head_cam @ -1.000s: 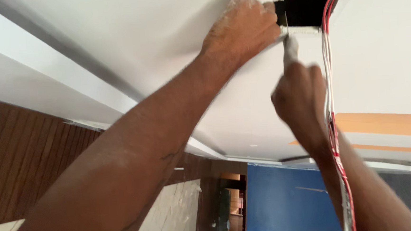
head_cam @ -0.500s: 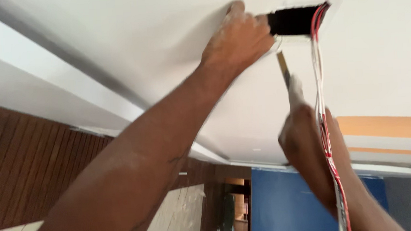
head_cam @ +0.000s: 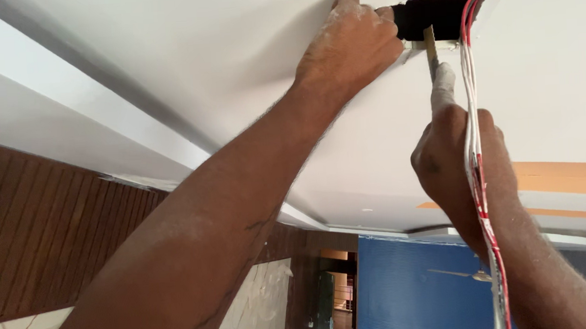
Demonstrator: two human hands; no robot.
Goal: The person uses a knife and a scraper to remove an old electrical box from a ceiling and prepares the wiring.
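The left hand (head_cam: 350, 42) is curled over the left edge of the ceiling hole (head_cam: 436, 15), bracing it. The right hand (head_cam: 459, 158) is clenched on a thin tool (head_cam: 429, 48) set against the hole's lower edge; wires (head_cam: 469, 106) hang beside it

White ceiling (head_cam: 165, 64), brown slatted wall (head_cam: 39, 227), blue panel (head_cam: 416, 286).

The inside of the dark rectangular cut-out in the white ceiling (head_cam: 436, 15) is black; nothing within can be told. The fingertips of the dust-covered left hand (head_cam: 350, 42) vanish over its edge. The thin yellowish tool (head_cam: 429, 46) is mostly buried in the right hand (head_cam: 459, 161). The bundle of red and white wires (head_cam: 473, 140) runs past that grip and off the bottom edge.
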